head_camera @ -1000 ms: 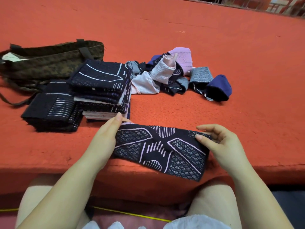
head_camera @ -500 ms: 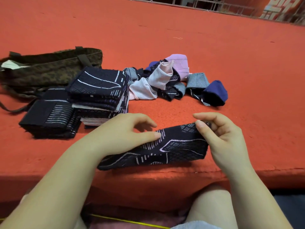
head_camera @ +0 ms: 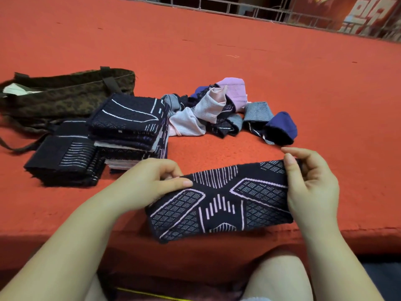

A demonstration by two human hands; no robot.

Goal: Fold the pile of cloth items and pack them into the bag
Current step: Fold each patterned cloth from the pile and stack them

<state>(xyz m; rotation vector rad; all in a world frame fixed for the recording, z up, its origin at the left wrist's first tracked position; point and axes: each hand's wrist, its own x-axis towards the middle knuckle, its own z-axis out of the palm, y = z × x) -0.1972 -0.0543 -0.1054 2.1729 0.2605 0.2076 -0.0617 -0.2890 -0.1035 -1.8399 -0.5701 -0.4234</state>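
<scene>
Two stacks of folded cloths stand at your left side on the red carpeted platform (head_camera: 217, 61), and behind them lies the bag. The dark patterned tote bag (head_camera: 65, 98) is on its side at the far left, its mouth turned to the left, where something white shows inside; one strap trails toward the platform edge. Just in front of the bag sits the lower stack of dark folded cloths (head_camera: 63, 159), with fine white stripes on its top piece. Touching it on the right is the taller stack of folded cloths (head_camera: 130, 124), mostly navy with white lines and with some pale layers lower down.

Your left hand (head_camera: 152, 183) is in front of the taller stack. It pinches the left upper edge of the navy patterned cloth (head_camera: 221, 203), with the thumb on top and the fingers curled behind the fabric. This cloth is stretched as a long band between your two hands, over the front edge of the platform and above your knees; its lower left corner hangs a little lower than the right.

Behind the band, in the middle, is the pile of unfolded cloths (head_camera: 217, 107): pink, white, grey and navy pieces, with a blue piece at its right end.

Your right hand (head_camera: 310, 187) grasps the right end of the band, the fingers curled over the top corner.
</scene>
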